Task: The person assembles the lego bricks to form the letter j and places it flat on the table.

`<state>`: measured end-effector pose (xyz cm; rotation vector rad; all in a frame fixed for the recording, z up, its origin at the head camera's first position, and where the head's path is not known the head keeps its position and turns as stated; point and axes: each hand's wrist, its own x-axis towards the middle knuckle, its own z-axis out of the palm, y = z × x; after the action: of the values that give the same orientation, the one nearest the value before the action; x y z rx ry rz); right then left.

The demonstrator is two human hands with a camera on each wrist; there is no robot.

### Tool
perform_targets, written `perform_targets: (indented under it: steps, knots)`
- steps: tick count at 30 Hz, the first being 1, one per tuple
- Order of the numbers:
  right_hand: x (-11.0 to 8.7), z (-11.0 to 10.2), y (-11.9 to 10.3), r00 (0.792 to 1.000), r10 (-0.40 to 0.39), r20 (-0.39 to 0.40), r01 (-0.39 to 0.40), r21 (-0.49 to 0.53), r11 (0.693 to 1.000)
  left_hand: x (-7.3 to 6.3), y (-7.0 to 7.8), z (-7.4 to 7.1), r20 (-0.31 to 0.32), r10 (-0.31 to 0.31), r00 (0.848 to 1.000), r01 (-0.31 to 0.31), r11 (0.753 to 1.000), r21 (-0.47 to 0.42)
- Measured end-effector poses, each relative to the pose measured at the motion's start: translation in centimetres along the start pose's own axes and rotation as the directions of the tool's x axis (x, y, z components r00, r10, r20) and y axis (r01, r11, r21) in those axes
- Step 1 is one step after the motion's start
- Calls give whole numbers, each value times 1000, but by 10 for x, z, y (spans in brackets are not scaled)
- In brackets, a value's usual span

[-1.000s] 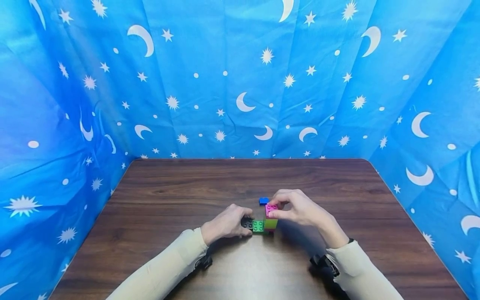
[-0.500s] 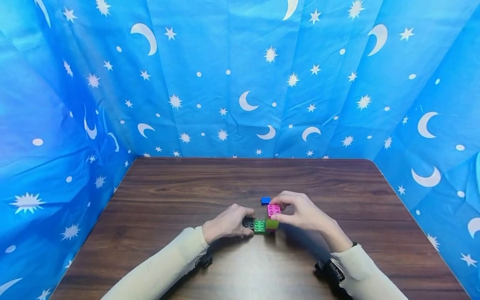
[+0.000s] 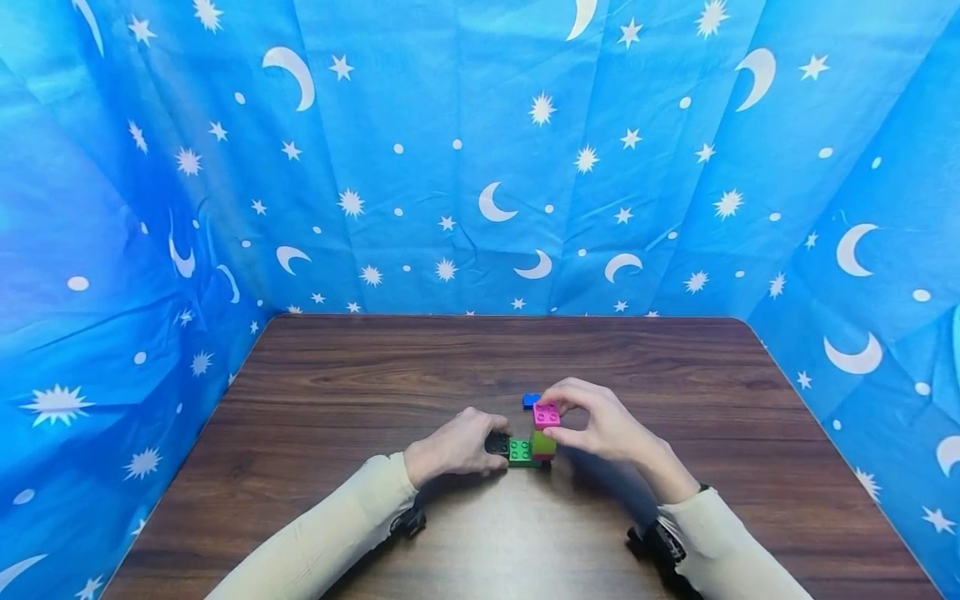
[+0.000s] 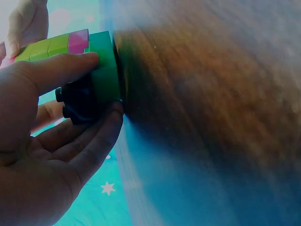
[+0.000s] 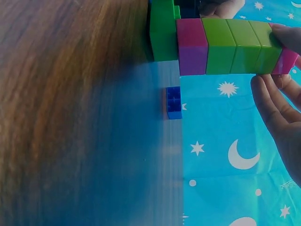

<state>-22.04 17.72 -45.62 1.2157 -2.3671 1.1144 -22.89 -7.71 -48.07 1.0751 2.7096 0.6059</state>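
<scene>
On the table stands a toy-brick build with a green base [image 3: 520, 451]. At its right end rises a tower: a pink brick [image 5: 192, 47] at the bottom, three lime-green bricks [image 5: 233, 46] above, and a pink top brick [image 3: 547, 415]. My right hand [image 3: 604, 423] pinches the upper end of the tower between thumb and fingers, at the top pink brick. At the left end of the base sits a black brick [image 4: 81, 101]. My left hand [image 3: 454, 443] grips this end, its thumb and fingers around the black brick and the green base.
Just behind the tower a small blue brick [image 3: 531, 401] lies on the brown wooden table [image 3: 360, 367]. A blue cloth [image 3: 420, 167] with stars and moons hangs around the table's back and sides.
The top pink brick was tilted with its studs more toward me half a second ago; now it sits more level over the lime-green bricks. My left hand keeps its grip.
</scene>
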Motion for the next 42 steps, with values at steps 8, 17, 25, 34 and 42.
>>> perform_targets:
  steps: [8, 17, 25, 34, 42]
  knots:
    - [6, 0, 0, 999, 37, -23, -38, -14, 999, 0, 1, 0, 1, 5, 1000, -5, 1000, 12]
    - [11, -2, 7, 997, 77, -30, -75, 65, 995, -2, 2, 0, -30, -2, 1000, 5, 994, 106]
    - [11, 0, 13, 990, 135, -33, -132, 88, 987, -4, 5, 1, -36, -29, 999, 34, 991, 133]
    - [18, -3, -9, 979, 198, -38, -192, 128, 973, -6, 2, 4, -61, -6, 998, 14, 991, 131]
    - [24, -5, -20, 975, 218, -42, -211, 138, 968, -10, 3, 4, -76, -2, 997, 12, 990, 139]
